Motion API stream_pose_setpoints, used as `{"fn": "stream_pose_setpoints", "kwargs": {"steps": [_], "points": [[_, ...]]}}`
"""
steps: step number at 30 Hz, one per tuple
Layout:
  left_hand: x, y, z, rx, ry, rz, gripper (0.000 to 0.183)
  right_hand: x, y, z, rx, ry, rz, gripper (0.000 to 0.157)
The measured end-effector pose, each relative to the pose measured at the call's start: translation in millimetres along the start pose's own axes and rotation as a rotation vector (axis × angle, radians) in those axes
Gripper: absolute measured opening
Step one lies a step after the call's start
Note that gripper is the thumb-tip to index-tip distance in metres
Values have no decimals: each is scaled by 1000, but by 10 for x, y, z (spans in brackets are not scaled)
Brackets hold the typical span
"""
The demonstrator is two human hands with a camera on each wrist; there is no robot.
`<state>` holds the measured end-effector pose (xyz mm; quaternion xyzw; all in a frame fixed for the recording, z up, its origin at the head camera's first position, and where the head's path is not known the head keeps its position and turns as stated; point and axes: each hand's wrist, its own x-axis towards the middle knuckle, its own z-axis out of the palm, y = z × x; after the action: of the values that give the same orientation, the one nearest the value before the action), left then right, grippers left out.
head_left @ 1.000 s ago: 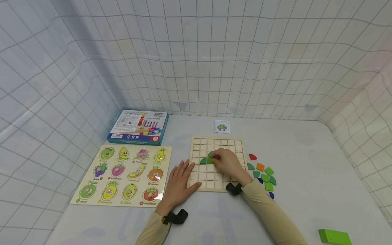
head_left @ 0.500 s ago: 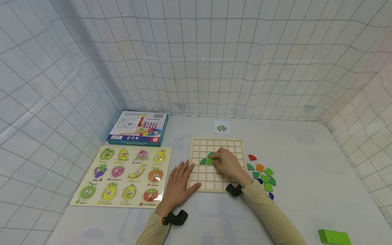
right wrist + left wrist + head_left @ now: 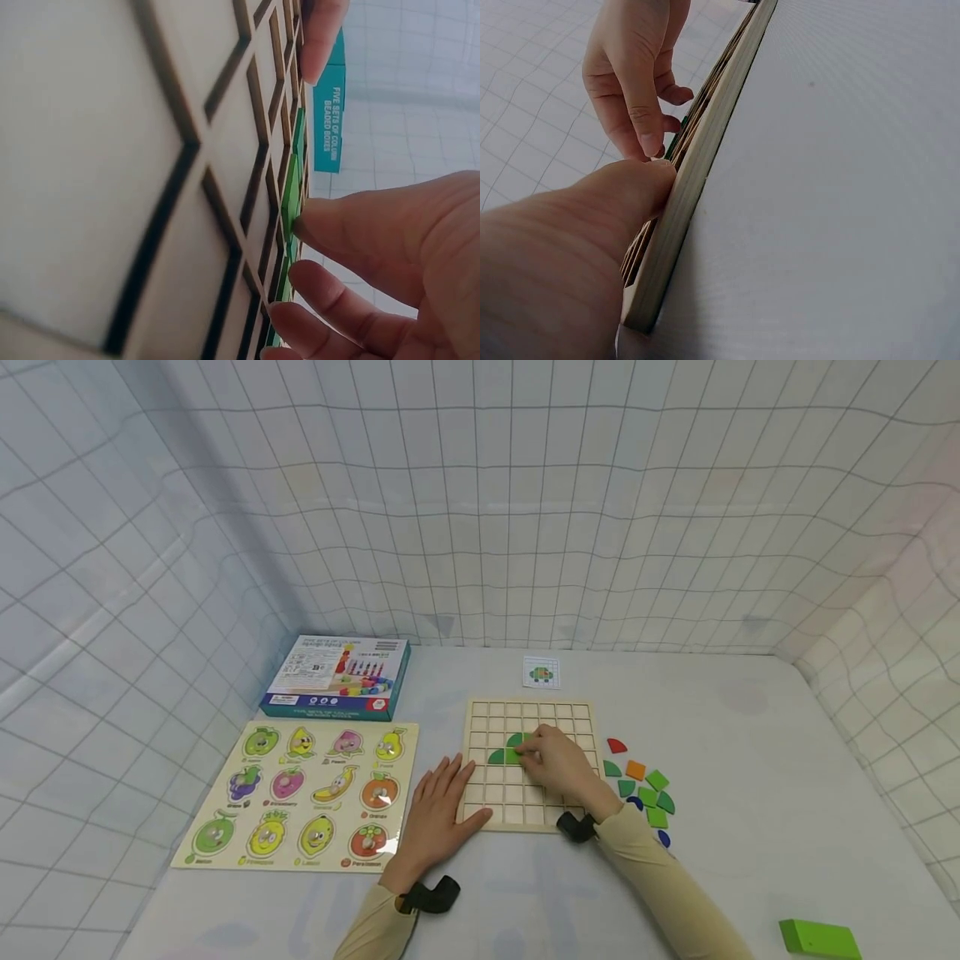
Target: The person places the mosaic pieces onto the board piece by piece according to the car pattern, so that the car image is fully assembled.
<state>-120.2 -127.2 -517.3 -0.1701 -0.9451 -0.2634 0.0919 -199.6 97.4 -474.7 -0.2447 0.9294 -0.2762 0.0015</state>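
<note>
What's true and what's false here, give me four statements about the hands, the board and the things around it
The left hand touches the wooden board. True.
The orange square sits in the wooden board's grid. False: the orange square lies right of the wooden board.
The picture card lies beyond the wooden board's far edge. True.
The right hand touches the picture card. False: the right hand is at the light green square.

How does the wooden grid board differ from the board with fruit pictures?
The grid board is divided into small square cells, while the fruit board shows twelve fruits. The grid board looks nearly square; the fruit board looks wider. The pieces visible on the grid board are all green, whereas the fruit board has several colours. Both lie flat on the table and have a pale surface.
</note>
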Motion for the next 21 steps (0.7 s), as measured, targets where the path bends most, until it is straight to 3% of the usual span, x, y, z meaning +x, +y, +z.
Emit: {"fn": "stream_pose_setpoints", "kwargs": {"steps": [6,15,21], "points": [[-2,-10,9,2,18,21,72,-129,87,-122,56,-9,14,16],[-1,-13,9,-5,-6,3,72,-437,421,-486,77,57,48,16],[-2,-16,10,-7,-12,-1,72,-646,628,-693,52,74,134,20]]}}
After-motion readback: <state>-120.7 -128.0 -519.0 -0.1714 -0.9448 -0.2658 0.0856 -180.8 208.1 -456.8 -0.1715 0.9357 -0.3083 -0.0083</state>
